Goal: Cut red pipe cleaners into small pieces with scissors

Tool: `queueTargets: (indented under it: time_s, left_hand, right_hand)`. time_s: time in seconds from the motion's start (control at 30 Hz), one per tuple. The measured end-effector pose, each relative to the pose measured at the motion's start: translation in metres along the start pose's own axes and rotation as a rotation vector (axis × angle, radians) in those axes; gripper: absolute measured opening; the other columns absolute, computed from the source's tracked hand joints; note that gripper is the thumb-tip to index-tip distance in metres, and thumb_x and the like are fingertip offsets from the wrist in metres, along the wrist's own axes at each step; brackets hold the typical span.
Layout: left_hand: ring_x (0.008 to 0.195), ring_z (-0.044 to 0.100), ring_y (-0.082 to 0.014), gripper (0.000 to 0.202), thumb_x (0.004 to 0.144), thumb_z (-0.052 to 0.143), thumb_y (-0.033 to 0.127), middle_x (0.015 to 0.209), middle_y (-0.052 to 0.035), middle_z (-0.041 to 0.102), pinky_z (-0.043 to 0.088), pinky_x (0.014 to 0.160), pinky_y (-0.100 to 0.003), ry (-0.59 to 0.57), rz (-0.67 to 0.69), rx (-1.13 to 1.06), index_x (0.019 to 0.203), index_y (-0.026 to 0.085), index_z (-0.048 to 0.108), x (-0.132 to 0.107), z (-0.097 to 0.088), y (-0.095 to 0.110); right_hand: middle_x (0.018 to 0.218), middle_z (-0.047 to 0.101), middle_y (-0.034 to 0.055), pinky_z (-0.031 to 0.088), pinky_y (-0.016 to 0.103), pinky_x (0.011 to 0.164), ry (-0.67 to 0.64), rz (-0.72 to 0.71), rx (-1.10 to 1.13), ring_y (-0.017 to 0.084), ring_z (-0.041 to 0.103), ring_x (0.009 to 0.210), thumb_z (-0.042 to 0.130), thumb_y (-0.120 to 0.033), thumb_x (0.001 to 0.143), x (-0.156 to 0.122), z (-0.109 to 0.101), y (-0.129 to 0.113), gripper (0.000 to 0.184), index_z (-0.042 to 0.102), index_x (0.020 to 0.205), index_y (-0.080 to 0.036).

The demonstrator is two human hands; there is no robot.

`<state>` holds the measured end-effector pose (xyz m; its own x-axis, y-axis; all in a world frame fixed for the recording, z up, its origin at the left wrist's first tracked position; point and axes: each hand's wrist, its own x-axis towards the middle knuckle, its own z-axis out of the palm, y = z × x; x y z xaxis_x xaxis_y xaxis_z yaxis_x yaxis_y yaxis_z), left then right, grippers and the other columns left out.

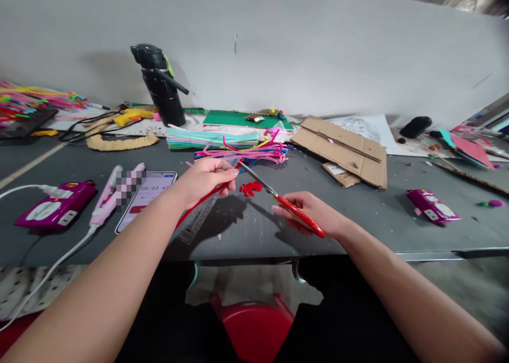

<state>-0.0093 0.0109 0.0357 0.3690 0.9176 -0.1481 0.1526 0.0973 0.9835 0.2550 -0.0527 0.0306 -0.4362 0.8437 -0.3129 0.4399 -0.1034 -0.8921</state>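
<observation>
My left hand (210, 178) is closed round a long red pipe cleaner (196, 205) and a clear plastic ruler (194, 222), which lie along each other and slant down to the left. My right hand (304, 212) grips a pair of scissors (294, 214) with red handles. Their blades point up and left and reach the end of the pipe cleaner by my left fingertips. A small heap of short red pieces (250, 188) lies on the table below the blades. Whether the blades are closed on the pipe cleaner is too fine to make out.
Pipe cleaner bundles (214, 138) lie behind my hands, cardboard sheets (345, 150) to their right. A phone (147, 193), a pink styling iron (111, 196) and a purple power strip (58, 209) are at left. A black bottle (163, 87) stands behind; another purple block (432, 206) sits right.
</observation>
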Motion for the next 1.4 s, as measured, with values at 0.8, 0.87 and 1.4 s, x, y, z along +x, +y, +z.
queueTargets:
  time_s: [0.8, 0.87, 1.4]
  left_hand:
    - [0.053, 0.055, -0.0105, 0.022, 0.079, 0.071, 0.035, 0.066, -0.0053, 0.066, 0.045, 0.052, -0.024, -0.023, -0.065, 0.066, 0.073, 0.016, 0.061, 0.01, -0.003, -0.01]
    - [0.053, 0.055, -0.0102, 0.022, 0.079, 0.071, 0.035, 0.066, -0.0053, 0.066, 0.045, 0.052, -0.024, -0.023, -0.068, 0.074, 0.073, 0.016, 0.061, 0.012, -0.003, -0.012]
    - [0.051, 0.055, -0.0091, 0.021, 0.08, 0.07, 0.031, 0.065, -0.0046, 0.066, 0.043, 0.049, -0.022, -0.004, -0.047, 0.063, 0.074, 0.014, 0.06, 0.016, 0.002, -0.013]
  right_hand:
    - [0.052, 0.052, -0.0038, 0.035, 0.02, 0.034, -0.024, 0.032, -0.009, 0.009, 0.047, 0.037, 0.067, -0.058, 0.077, 0.003, -0.004, 0.011, 0.044, 0.048, 0.067, -0.02]
    - [0.053, 0.053, -0.0035, 0.035, 0.02, 0.034, -0.026, 0.029, -0.008, 0.008, 0.047, 0.037, 0.067, -0.057, 0.077, 0.003, -0.004, 0.012, 0.043, 0.05, 0.068, -0.02]
    - [0.055, 0.046, -0.0041, 0.026, 0.022, 0.042, 0.01, -0.065, -0.157, 0.007, 0.041, 0.044, 0.064, -0.056, 0.081, 0.01, -0.01, 0.025, 0.044, 0.047, 0.064, -0.018]
